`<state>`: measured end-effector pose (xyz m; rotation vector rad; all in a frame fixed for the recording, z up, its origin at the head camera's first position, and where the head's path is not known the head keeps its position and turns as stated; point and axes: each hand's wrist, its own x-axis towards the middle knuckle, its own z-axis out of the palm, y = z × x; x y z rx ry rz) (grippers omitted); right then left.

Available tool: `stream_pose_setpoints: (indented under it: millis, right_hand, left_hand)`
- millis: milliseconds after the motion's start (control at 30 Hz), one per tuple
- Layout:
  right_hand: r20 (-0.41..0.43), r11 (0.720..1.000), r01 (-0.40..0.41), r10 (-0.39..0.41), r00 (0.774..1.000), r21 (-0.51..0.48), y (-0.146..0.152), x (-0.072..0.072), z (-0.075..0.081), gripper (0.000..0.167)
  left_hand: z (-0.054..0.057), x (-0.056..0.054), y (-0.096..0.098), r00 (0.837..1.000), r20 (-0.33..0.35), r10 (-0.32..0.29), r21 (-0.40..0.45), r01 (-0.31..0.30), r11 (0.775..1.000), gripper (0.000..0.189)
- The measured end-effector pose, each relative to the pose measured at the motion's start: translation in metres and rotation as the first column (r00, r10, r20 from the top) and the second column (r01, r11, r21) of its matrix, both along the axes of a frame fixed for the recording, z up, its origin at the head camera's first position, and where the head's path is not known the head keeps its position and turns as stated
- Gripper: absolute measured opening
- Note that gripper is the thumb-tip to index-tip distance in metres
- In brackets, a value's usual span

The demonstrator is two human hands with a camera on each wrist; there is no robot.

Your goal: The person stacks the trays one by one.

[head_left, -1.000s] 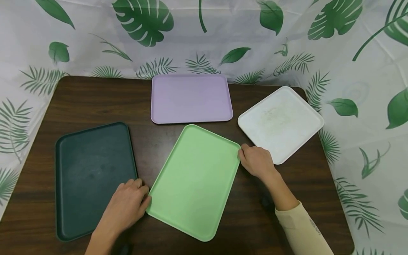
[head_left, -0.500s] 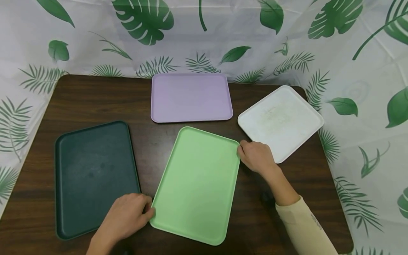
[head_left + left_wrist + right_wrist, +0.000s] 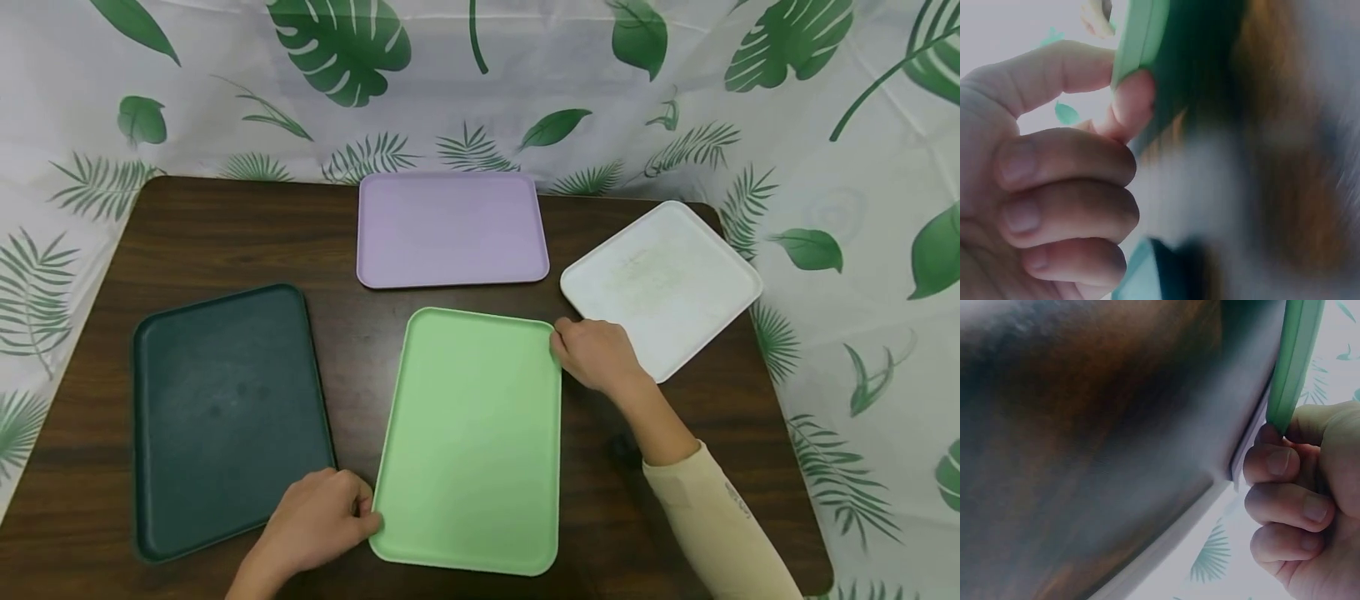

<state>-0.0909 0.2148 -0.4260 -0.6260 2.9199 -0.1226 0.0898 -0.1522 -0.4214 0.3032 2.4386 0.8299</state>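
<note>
Light green tray (image 3: 472,442) lies face up between two hands at the near middle of the dark wood desk (image 3: 240,225); whether its underside touches the wood cannot be told. The left hand (image 3: 318,517) has its grip on the tray's left edge, close to the near corner, with thumb and index finger pinching the rim and the other fingers curled in. The right hand (image 3: 596,354), below a pale yellow sleeve (image 3: 712,517), pinches the far right corner with a similar grip, its remaining fingers folded beneath.

Left of the tray sits a dark green tray (image 3: 228,417), its near right corner hidden behind the left hand. Beyond the light green one is a purple tray (image 3: 450,229), and a white tray (image 3: 663,287) lies at an angle near the right hand. Leaf-printed cloth (image 3: 217,42) hangs behind the desk.
</note>
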Motion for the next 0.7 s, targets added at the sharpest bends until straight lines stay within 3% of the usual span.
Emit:
stream_pose_setpoints:
  millis: [233, 467, 700]
  right_hand:
    - [-0.002, 1.000, -0.025, 0.025, 1.000, 0.014, -0.004, -0.009, 0.001, 0.034]
    - [0.029, 0.999, -0.030, 0.029, 0.999, 0.027, -0.010, -0.015, 0.001, 0.035]
    - [0.050, 0.999, -0.026, 0.024, 0.998, 0.036, -0.013, -0.017, -0.002, 0.036]
  left_hand:
    - [-0.007, 0.005, 0.013, 1.000, -0.004, 0.021, 0.020, -0.021, 1.000, 0.036]
    - [-0.011, 0.009, 0.018, 0.996, 0.083, 0.025, 0.072, -0.031, 0.997, 0.040]
    - [-0.014, 0.008, 0.017, 0.992, 0.125, 0.010, 0.118, -0.025, 0.993, 0.044]
